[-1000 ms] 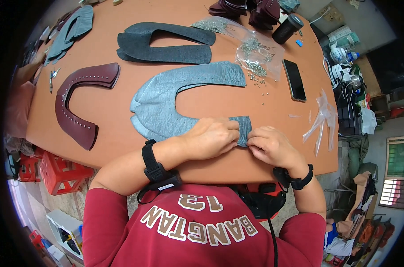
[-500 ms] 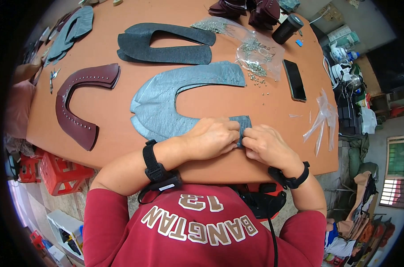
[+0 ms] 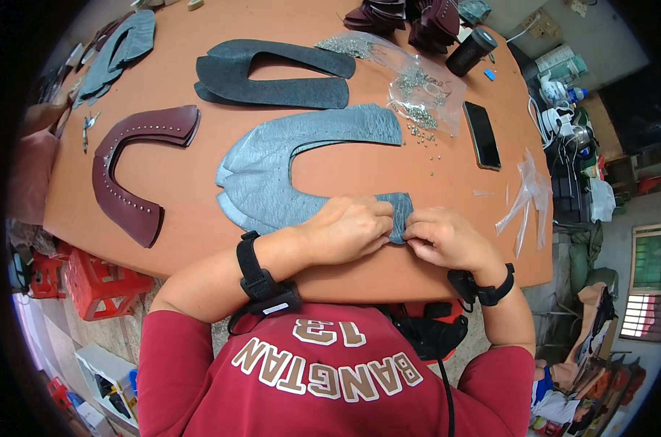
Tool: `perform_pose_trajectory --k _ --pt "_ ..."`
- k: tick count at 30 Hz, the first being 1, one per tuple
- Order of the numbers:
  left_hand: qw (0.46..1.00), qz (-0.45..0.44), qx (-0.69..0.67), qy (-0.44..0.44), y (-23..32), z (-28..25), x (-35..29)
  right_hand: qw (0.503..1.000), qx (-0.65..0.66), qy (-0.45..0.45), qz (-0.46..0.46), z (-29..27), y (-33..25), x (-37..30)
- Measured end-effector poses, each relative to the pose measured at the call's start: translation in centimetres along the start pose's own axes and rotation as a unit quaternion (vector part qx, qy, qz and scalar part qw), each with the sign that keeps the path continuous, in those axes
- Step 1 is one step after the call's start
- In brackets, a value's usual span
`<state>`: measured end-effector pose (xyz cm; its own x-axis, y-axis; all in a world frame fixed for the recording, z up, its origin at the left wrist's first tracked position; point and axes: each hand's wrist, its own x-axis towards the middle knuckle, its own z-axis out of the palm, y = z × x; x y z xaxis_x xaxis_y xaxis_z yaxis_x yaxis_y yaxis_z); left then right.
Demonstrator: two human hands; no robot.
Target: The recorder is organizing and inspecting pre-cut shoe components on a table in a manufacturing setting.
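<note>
A stack of shiny grey-blue U-shaped leather shoe uppers [image 3: 261, 156] lies on the table in front of me, its open side facing right. My left hand [image 3: 351, 227] is closed over the end of the near arm of the stack, fingers curled on the leather. Against that end's right edge, my right hand [image 3: 443, 237] has its fingers bent and pinched together; whatever lies between the fingertips is hidden. Rows of small holes run along the inner curve. Loose silver studs [image 3: 421, 135] lie beyond, beside a clear plastic bag of studs [image 3: 425, 95].
Dark U-shaped pieces [image 3: 228, 73] lie behind the stack; a studded maroon upper [image 3: 119, 175] is at left. On the right are a phone [image 3: 482, 135], plastic scraps [image 3: 525, 193] and a black cylinder [image 3: 470, 52]. Another person's arm [image 3: 43, 116] shows at the left edge.
My right hand has shifted slightly right and down, baring more of the leather's end. My left hand stays on the leather. The whole view has shifted slightly.
</note>
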<state>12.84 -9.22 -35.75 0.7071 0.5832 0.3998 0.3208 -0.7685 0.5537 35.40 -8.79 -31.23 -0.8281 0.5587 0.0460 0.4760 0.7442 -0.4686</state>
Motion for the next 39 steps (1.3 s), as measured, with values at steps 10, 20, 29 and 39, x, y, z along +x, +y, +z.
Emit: perform_pose_trajectory --k 10,20,29,39 --pt "1.000 0.006 0.007 -0.001 -0.1 0.1 0.1 0.993 -0.112 -0.001 -0.027 1.0 -0.8 0.6" --pt "1.000 0.009 -0.007 -0.010 0.1 -0.2 0.1 0.993 -0.100 0.057 -0.015 2.2 -0.1 0.8" --pt "1.000 -0.005 -0.013 -0.012 0.1 -0.3 0.1 0.998 0.043 0.039 0.021 0.9 0.0 0.3" --pt "0.999 -0.018 -0.039 -0.010 0.0 -0.5 0.0 0.992 -0.061 0.107 0.026 2.4 0.0 1.6"
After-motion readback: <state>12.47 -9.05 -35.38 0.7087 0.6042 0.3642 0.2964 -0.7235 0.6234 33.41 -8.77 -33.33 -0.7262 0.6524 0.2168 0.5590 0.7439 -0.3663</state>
